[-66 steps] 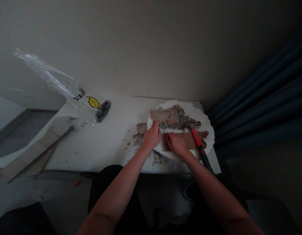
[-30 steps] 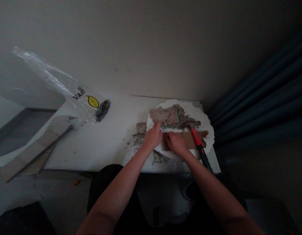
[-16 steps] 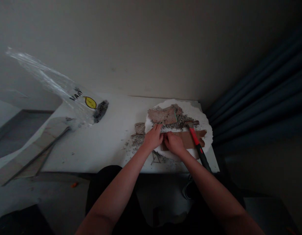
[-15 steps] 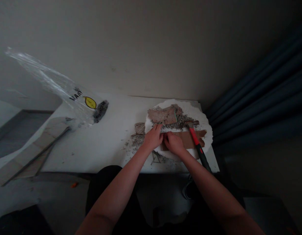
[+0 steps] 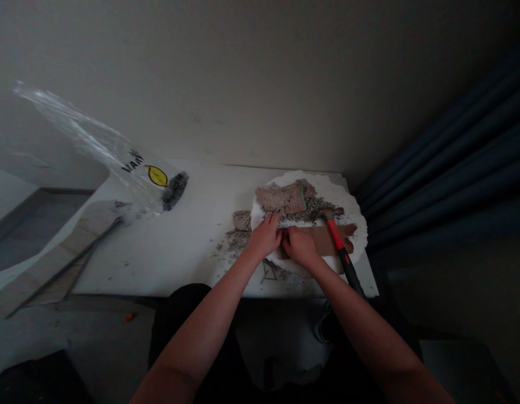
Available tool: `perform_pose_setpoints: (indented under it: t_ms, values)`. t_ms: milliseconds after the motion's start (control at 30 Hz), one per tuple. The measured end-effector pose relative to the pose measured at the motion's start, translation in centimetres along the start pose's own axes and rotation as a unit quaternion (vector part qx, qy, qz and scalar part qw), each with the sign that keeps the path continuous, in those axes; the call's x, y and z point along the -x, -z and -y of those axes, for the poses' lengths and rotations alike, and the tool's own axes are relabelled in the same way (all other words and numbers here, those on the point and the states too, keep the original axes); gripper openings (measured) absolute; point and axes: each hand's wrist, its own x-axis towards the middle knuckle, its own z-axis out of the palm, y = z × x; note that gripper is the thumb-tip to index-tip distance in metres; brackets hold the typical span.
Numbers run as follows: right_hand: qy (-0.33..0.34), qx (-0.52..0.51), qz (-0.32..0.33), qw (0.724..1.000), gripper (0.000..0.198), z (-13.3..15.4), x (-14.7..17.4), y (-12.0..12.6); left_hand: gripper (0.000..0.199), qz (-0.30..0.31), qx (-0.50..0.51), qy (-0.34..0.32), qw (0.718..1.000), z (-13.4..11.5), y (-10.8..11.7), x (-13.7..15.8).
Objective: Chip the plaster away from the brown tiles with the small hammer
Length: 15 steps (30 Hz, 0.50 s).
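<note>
My left hand (image 5: 266, 238) rests over a white scalloped-edged sheet (image 5: 357, 205), its fingers bent and close to my right hand. My right hand (image 5: 300, 247) is curled over the left end of a flat brown strip (image 5: 325, 240) that looks like cardboard. The thumbs nearly meet, and what the fingertips pinch is hidden. A hammer (image 5: 338, 241) with a red and black handle lies across the strip's right part. Beyond my hands is a brown mesh-textured piece (image 5: 281, 197) among grey crumbs (image 5: 314, 209).
A white table (image 5: 171, 252) stands against the wall. At its left are a clear plastic bag (image 5: 129, 163) with dark contents and a dark rod (image 5: 70, 261) on light planks. Another textured fragment (image 5: 242, 220) lies left of the sheet. A dark curtain (image 5: 454, 146) hangs at right.
Both hands stay in nearly the same place, with only slight finger movement. The whole view has shifted very slightly.
</note>
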Motion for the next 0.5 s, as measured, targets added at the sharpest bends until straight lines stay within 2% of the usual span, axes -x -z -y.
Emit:
perform_pose_setpoints:
  t_ms: [500]
  values:
    - [-0.023,0.013,0.01,1.0,0.021,0.51,-0.22,0.08,0.044,-0.009,0.016,-0.003,1.0,0.13,-0.36,-0.1]
